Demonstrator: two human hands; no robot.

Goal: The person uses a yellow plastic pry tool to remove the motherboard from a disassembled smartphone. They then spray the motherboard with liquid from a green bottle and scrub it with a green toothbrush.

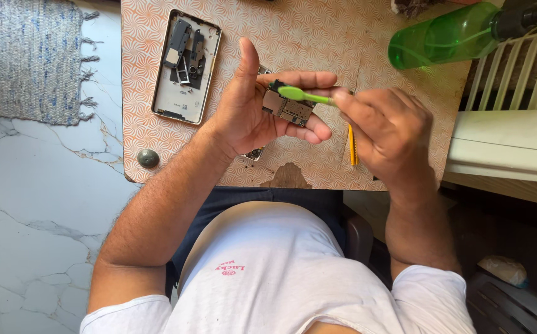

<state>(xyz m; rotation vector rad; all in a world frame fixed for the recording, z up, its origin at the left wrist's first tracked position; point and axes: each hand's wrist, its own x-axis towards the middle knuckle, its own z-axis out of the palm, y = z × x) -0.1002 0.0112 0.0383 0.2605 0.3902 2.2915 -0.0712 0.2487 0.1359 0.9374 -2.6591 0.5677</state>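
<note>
Your shirt [268, 278] fills the bottom centre, closest to the lens, w/ both forearms rising from it toward the table [318, 43] in the upper half.

Left hand [262, 105], mid-frame: palm turned up toward you, thumb sticking straight up, fingers curled under and around a small circuit board [288, 108]. Board sits across the fingertips, held above the table, not resting on it.

Right hand [386, 133], just right of centre: back of hand facing you, wrist bent inward, fingers pinched tight on the handle of a green brush [299, 94]. Brush lies approx. horizontal, its dark head at the left end touching the board's upper left corner.

Below the right hand a yellow tool [352, 145] lies on the table, partly hidden by the knuckles.

Upper left of the table: opened phone shell [186, 67] w/ dark parts inside, well apart from both hands. Small grey knob [147, 158] sits at the table's lower left corner. Green bottle [441, 34] lies tilted at upper right. Rug [27, 59] at far upper left on the marble floor [39, 216].
</note>
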